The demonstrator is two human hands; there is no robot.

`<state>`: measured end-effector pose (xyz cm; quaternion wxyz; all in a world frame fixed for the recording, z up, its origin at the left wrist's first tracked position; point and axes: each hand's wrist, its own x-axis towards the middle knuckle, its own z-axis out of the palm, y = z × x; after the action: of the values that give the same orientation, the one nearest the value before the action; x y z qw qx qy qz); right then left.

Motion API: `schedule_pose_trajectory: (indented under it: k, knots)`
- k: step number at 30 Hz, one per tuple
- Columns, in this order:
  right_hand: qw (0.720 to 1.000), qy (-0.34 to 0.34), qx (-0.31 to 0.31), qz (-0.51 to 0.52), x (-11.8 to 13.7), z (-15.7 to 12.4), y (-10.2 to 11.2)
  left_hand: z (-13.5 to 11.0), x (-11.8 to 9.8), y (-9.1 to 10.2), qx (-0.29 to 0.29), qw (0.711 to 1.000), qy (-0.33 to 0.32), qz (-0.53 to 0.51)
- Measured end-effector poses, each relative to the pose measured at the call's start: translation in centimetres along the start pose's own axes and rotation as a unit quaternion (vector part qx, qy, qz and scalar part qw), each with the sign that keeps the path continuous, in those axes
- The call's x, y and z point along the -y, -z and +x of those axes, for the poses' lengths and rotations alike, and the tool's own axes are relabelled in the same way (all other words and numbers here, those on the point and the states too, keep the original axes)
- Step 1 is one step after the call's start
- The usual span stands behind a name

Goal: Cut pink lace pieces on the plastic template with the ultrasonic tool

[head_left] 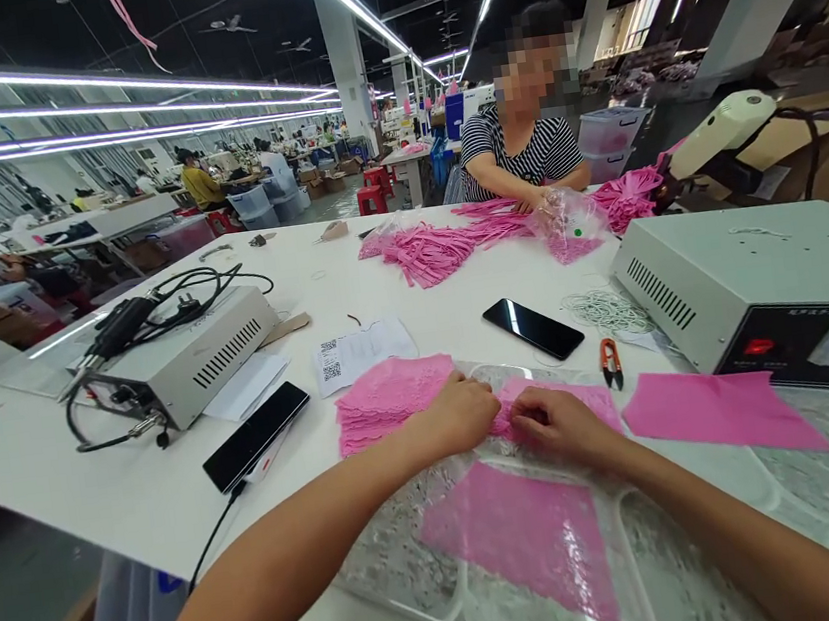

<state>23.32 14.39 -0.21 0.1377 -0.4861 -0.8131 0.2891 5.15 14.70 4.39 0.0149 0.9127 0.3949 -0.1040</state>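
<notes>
My left hand (459, 412) and my right hand (558, 422) meet at the table's near middle, both with fingers curled onto a pink lace piece (546, 397) that lies on a clear plastic bag (413, 542). A stack of pink lace pieces (387, 399) sits just left of my left hand. Another pink piece (522, 534) lies under the clear plastic in front of me. A flat pink sheet (718, 409) rests to the right of my right hand.
A grey machine box (751, 284) stands at the right, another with cables (186, 359) at the left. Two black phones (534, 328) (256, 435), orange snips (609, 362) and a paper slip (363, 349) lie on the white table (63, 464). Opposite, a person in a striped shirt (523, 151) handles pink strips (437, 247).
</notes>
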Motion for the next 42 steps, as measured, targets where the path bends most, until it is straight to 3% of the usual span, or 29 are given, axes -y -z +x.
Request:
schedule_pose_trajectory:
  k: [13, 20, 24, 32, 42]
  knots:
    - [0.984, -0.020, 0.004, 0.176, -0.3, -0.2, 0.9, 0.2, -0.6, 0.3, -0.083, 0.995, 0.040, -0.030]
    - [0.980, -0.006, -0.084, 0.181, 0.7, -0.2, 0.6, 0.2, -1.1, 1.0, -0.136, 0.987, 0.045, -0.074]
    - [0.977, -0.028, -0.117, 0.178, 0.5, 0.0, 0.9, 0.3, -1.4, 0.5, -0.173, 0.973, 0.081, -0.128]
    - [0.962, -0.060, -0.093, 0.248, -0.5, -0.8, 2.3, 0.5, -2.9, -1.7, -0.208, 0.935, 0.127, -0.257]
    - [0.928, -0.059, -0.062, 0.362, -1.2, -0.9, 2.6, 1.1, -4.5, -0.8, -0.199, 0.905, 0.172, -0.334]
